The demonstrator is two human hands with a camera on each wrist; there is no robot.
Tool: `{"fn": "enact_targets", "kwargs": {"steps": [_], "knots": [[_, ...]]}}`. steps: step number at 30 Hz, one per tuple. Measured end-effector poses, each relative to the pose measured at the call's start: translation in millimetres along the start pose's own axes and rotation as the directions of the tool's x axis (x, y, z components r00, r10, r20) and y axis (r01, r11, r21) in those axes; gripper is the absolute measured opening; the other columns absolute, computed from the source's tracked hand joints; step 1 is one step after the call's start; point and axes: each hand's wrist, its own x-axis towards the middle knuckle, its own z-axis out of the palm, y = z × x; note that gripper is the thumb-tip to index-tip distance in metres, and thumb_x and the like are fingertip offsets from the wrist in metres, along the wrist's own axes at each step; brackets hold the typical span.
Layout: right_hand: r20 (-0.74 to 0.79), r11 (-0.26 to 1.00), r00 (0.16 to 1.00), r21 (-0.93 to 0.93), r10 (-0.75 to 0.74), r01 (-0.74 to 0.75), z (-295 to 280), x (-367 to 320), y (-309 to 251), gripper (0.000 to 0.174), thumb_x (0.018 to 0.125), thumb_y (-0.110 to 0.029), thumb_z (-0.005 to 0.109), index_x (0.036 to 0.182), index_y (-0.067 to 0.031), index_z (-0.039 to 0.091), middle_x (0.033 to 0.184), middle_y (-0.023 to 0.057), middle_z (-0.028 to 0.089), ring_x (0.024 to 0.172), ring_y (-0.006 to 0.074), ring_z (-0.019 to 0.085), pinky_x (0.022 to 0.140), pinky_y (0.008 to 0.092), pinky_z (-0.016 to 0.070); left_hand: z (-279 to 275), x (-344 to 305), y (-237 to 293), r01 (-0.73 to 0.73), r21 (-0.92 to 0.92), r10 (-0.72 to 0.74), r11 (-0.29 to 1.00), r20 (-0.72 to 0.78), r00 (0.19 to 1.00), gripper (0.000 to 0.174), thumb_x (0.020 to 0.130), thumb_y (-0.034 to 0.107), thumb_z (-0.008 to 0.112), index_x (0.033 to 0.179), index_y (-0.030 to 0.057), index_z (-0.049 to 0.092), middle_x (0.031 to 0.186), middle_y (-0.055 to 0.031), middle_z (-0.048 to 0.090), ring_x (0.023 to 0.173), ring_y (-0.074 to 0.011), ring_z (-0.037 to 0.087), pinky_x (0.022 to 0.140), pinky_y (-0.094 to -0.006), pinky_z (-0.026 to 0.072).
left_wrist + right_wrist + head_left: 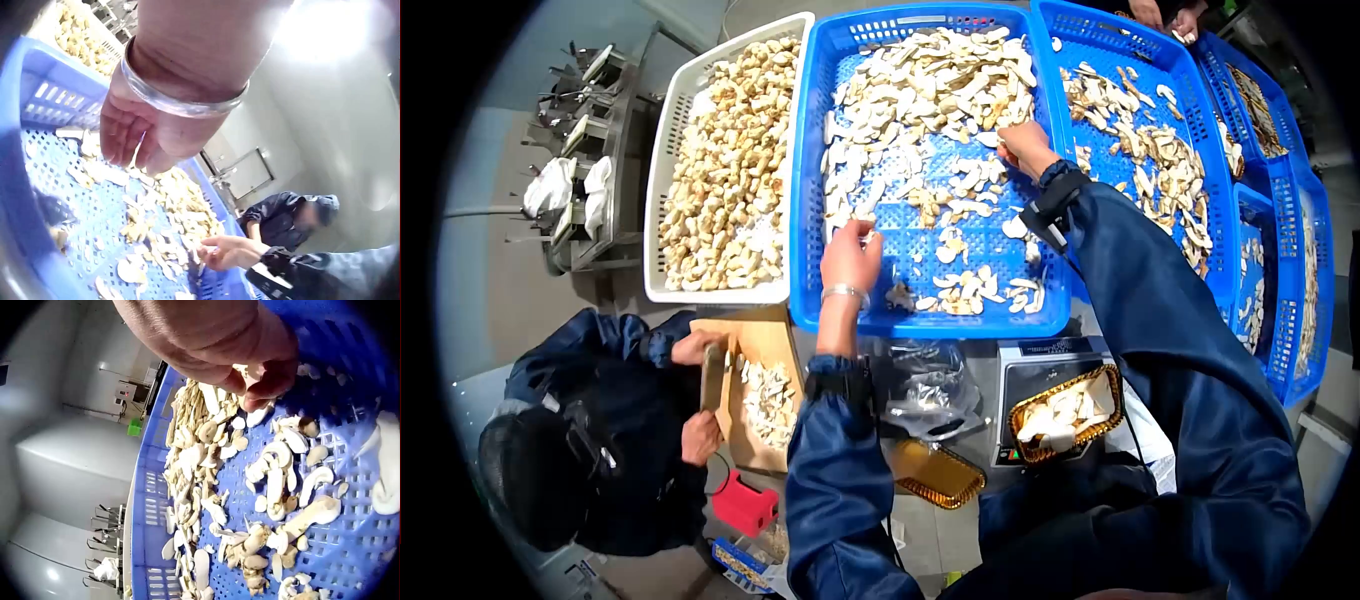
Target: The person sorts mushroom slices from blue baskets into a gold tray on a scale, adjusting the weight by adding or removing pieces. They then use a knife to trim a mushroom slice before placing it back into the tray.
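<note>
A large blue basket [1060, 300] holds many pale sliced mushrooms [940, 80], heaped at its far end and scattered nearer. My left hand [852, 262] is over the basket's left side, fingers curled around a thin white mushroom slice [135, 155], mostly hidden by the fingers. At the right side, my right hand [1028, 150] reaches in by the edge of the heap. In the right wrist view its thumb and fingers pinch a pale mushroom slice [249, 376] just above other slices. A silver bangle [181, 105] circles my left wrist.
A white basket [658, 250] of whole mushrooms stands left; more blue baskets [1222, 250] line the right. Nearer me are a scale [1020, 385] bearing a gold tray [1116, 385] of slices, and another gold tray [940, 475]. Someone [600, 440] works at a cutting board [750, 455].
</note>
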Motion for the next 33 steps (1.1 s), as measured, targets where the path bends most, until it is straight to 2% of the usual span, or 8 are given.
{"fn": "enact_targets", "kwargs": {"steps": [4,6,12,14,17,18,20,33], "knots": [[0.133,0.777,0.937,-0.529,-0.322,0.342,-4.9,15.5,9.6,0.016,0.074,-0.014,0.057,0.067,-0.0019,0.065,0.065,0.0167,0.064,0.064,0.0307,0.064,0.06,0.0391,0.0494,41.6,66.4,-8.5,0.076,0.14,-0.056,0.987,-0.137,0.989,0.032,0.075,0.026,0.066,0.101,0.0077,0.063,0.094,-0.0135,0.066,0.09,-0.0301,0.062,0.077,-0.0396,0.0493],[0.15,0.451,0.662,-0.621,-0.734,0.641,-3.5,-5.0,-17.7,0.015,0.074,-0.013,0.057,0.083,-0.0032,0.065,0.077,0.0207,0.064,0.078,0.0352,0.063,0.069,0.0434,0.0485,51.7,79.9,-6.9,0.135,0.236,-0.11,0.962,-0.118,0.987,0.03,0.074,0.025,0.067,0.099,0.0088,0.062,0.092,-0.0123,0.066,0.088,-0.0299,0.062,0.076,-0.0403,0.0496],[0.484,-0.279,0.252,-0.776,-0.838,0.565,6.7,44.4,-57.3,0.012,0.075,-0.007,0.055,0.085,-0.0083,0.062,0.08,0.0152,0.053,0.079,0.0323,0.057,0.065,0.0413,0.0488,63.4,75.5,-22.8,0.116,0.192,-0.108,0.974,-0.052,0.993,0.021,0.076,0.027,0.068,0.085,0.0093,0.063,0.078,-0.0082,0.066,0.069,-0.0254,0.063,0.062,-0.0365,0.0486],[0.599,-0.426,0.106,-0.672,-0.794,0.606,2.6,63.9,-62.2,0.015,0.07,-0.011,0.062,0.084,-0.0077,0.062,0.079,0.0137,0.052,0.08,0.0316,0.056,0.066,0.0405,0.0479,60.3,73.3,-41.0,0.099,-0.375,-0.084,0.922,0.057,0.995,0.019,0.078,0.024,0.066,0.084,0.0067,0.062,0.074,-0.0043,0.064,0.064,-0.0166,0.06,0.057,-0.0291,0.0462],[0.446,-0.212,0.229,-0.739,-0.865,0.639,12.7,51.4,-72.6,0.017,0.076,-0.02,0.06,0.079,-0.0036,0.063,0.08,0.0159,0.057,0.079,0.0339,0.057,0.065,0.0432,0.0476,24.3,78.8,-45.8,0.436,-0.822,-0.126,0.366,0.42,0.899,0.018,0.08,0.019,0.063,0.089,0.0049,0.058,0.081,-0.0059,0.063,0.072,-0.014,0.06,0.069,-0.0275,0.0495],[0.397,0.107,0.556,-0.737,-0.73,0.667,20.1,37.8,-87.5,0.027,0.08,-0.029,0.057,0.081,-0.0027,0.063,0.083,0.0196,0.061,0.077,0.0346,0.06,0.065,0.0437,0.0474,10.9,72.7,-35.3,0.393,-0.899,-0.111,0.196,0.377,0.919,0.019,0.082,0.021,0.062,0.09,0.005,0.057,0.084,-0.0066,0.063,0.076,-0.0147,0.06,0.074,-0.0295,0.0506],[0.337,0.466,0.737,-0.604,-0.586,0.646,37.4,36.8,-91.9,0.038,0.081,-0.038,0.054,0.082,-0.001,0.063,0.083,0.021,0.064,0.075,0.0345,0.062,0.066,0.0434,0.0478,7.7,76.0,-30.7,0.311,-0.934,-0.137,0.177,0.289,0.947,0.024,0.084,0.028,0.061,0.091,0.005,0.056,0.088,-0.0072,0.063,0.083,-0.0159,0.061,0.081,-0.0335,0.0503],[0.412,0.469,0.722,-0.562,-0.556,0.682,74.9,51.8,-78.5,0.045,0.06,-0.04,0.072,0.086,-0.0041,0.066,0.081,0.0161,0.065,0.075,0.0273,0.064,0.065,0.0353,0.0485,21.8,93.6,-24.4,0.326,-0.861,-0.286,0.391,0.223,0.932,0.023,0.085,0.022,0.062,0.092,0.0015,0.056,0.079,-0.0077,0.062,0.061,-0.0118,0.057,0.054,-0.0248,0.0488]]}}
